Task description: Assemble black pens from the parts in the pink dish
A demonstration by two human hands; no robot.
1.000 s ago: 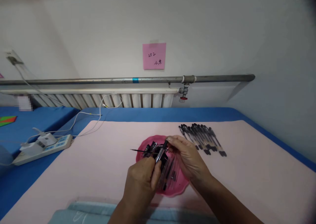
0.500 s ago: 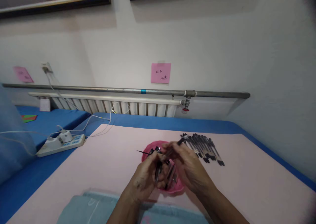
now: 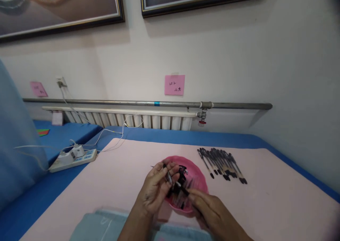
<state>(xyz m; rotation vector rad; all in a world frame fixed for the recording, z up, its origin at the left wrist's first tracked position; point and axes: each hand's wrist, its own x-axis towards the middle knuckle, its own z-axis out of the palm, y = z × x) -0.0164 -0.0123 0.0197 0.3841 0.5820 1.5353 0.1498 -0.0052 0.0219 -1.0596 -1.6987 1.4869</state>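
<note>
Over the pink bowl (image 3: 203,181), my left hand (image 3: 155,189) is palm up, its fingers curled around a pen part (image 3: 169,176), which looks clear with a dark end. A thin dark tip pokes out to the left beyond those fingers. My right hand (image 3: 209,209) pinches a black pen piece (image 3: 183,189), angled toward the left hand; motion blurs its far end. Inside the bowl lie black caps (image 3: 182,171) and clear pen pieces, partly hidden by my hands. To the right of the bowl, several black-capped pens (image 3: 221,163) lie side by side.
A pink sheet (image 3: 271,191) covers the blue table. Folded light-blue cloth (image 3: 98,227) lies at the near edge. On the left, a power strip (image 3: 73,160) has plugs and white cables. Behind the table are a radiator (image 3: 164,122) and a metal pipe (image 3: 119,102).
My right hand has moved down and toward me, away from the left hand. My left hand has turned more palm up. Another pen now lies at the left end of the row. The view has tilted up.
</note>
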